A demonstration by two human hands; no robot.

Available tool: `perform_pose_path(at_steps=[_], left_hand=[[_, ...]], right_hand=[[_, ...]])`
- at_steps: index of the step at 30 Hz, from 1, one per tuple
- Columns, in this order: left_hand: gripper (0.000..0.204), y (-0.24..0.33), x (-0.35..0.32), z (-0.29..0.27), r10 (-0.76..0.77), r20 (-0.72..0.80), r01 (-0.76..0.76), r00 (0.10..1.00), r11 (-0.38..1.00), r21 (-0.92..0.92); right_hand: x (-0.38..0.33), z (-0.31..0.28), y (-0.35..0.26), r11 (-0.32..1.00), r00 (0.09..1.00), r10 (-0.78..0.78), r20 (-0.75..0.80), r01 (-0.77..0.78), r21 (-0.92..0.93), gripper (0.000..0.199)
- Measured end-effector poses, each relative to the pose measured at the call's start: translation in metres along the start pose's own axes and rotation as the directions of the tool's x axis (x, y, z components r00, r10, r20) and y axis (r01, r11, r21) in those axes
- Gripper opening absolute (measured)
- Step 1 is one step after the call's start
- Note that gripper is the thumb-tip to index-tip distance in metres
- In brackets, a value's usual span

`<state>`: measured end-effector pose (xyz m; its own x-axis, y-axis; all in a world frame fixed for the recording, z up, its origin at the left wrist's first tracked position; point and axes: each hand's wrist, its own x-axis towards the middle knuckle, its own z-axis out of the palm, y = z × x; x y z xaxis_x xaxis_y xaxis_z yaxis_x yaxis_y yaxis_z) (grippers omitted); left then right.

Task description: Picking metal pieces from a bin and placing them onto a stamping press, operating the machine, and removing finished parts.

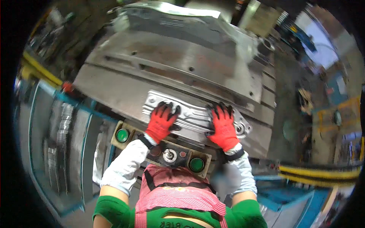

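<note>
A stamped silver sheet-metal part (pixel 194 114) with ribs and holes lies on the front edge of a large grey steel press bed (pixel 125 91). My left hand (pixel 161 122), in a red and black glove, rests flat on the part's left half. My right hand (pixel 223 126), gloved the same, presses on its right half, fingers spread over the top edge. Both hands lie on the part rather than closing around it. White sleeve covers run up both forearms.
A control panel (pixel 163 154) below the bed carries two green round buttons (pixel 122 135) (pixel 196 164) and smaller controls between them. A big formed metal sheet (pixel 178 22) sits at the bed's far side. Stacked stamped parts (pixel 64 133) fill a blue rack on the left. Yellow rails stand right.
</note>
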<state>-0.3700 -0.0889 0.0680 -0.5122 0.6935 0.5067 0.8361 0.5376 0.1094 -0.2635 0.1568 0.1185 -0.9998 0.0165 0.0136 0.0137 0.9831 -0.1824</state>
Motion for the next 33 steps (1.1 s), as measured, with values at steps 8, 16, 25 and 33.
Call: perform_pose_path(at_steps=[8, 16, 25, 33], left_hand=[[0.056, -0.012, 0.005, -0.012, 0.099, 0.044, -0.093, 0.994, 0.988, -0.121], [0.085, -0.07, -0.033, -0.031, -0.204, 0.172, 0.247, 0.964, 0.927, -0.282], [0.093, -0.074, -0.009, -0.018, -0.151, 0.134, 0.184, 0.979, 0.94, -0.287], [0.097, -0.066, -0.028, -0.045, -0.204, 0.1, 0.213, 0.974, 0.972, -0.095]], right_hand=[[0.014, -0.004, -0.064, 0.97, 0.98, 0.195, 0.032, -0.188, -0.152, 0.105], [0.029, 0.015, -0.068, 0.97, 0.977, 0.215, -0.009, -0.214, -0.115, 0.106], [0.028, 0.013, -0.063, 0.967, 0.966, 0.25, -0.062, -0.252, -0.034, 0.101], [0.037, -0.011, -0.017, 0.991, 0.994, -0.103, 0.042, 0.106, -0.081, 0.104]])
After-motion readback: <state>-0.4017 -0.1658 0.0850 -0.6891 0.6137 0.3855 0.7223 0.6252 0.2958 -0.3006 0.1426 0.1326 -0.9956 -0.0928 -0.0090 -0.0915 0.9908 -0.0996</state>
